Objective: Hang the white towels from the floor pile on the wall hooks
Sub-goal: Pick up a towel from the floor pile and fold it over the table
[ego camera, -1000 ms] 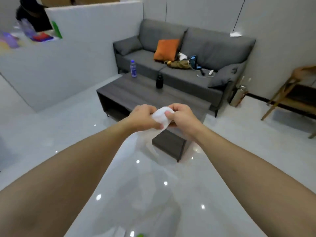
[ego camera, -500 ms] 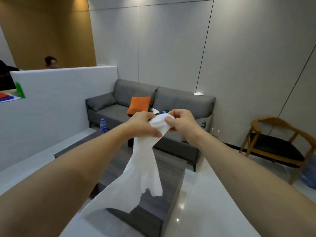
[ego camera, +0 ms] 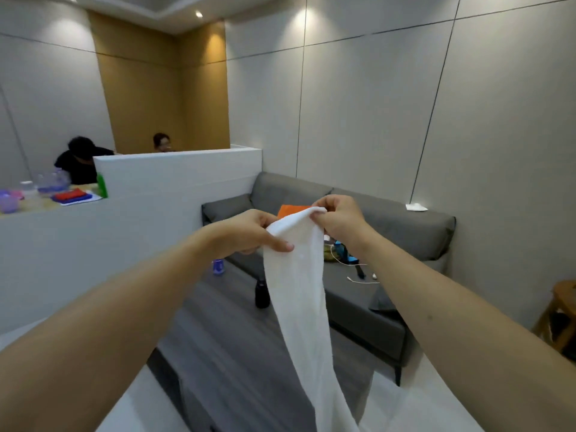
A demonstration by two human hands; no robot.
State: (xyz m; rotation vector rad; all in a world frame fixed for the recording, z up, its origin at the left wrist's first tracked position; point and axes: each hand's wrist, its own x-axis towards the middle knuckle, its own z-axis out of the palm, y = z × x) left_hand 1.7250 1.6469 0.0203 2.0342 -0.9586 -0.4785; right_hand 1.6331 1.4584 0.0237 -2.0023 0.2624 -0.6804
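Right now both the left hand (ego camera: 249,233) and right hand (ego camera: 338,218) pinch the white towel (ego camera: 296,275) by its top edge. Such a narrow hold could slip, dropping it.

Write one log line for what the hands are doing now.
step: carrying | left hand: grips white towel | right hand: pinches towel top | hooks: not in view

Table (ego camera: 224,344) before sofa (ego camera: 389,232); partition (ego camera: 174,179) left; chair (ego camera: 558,316) right.
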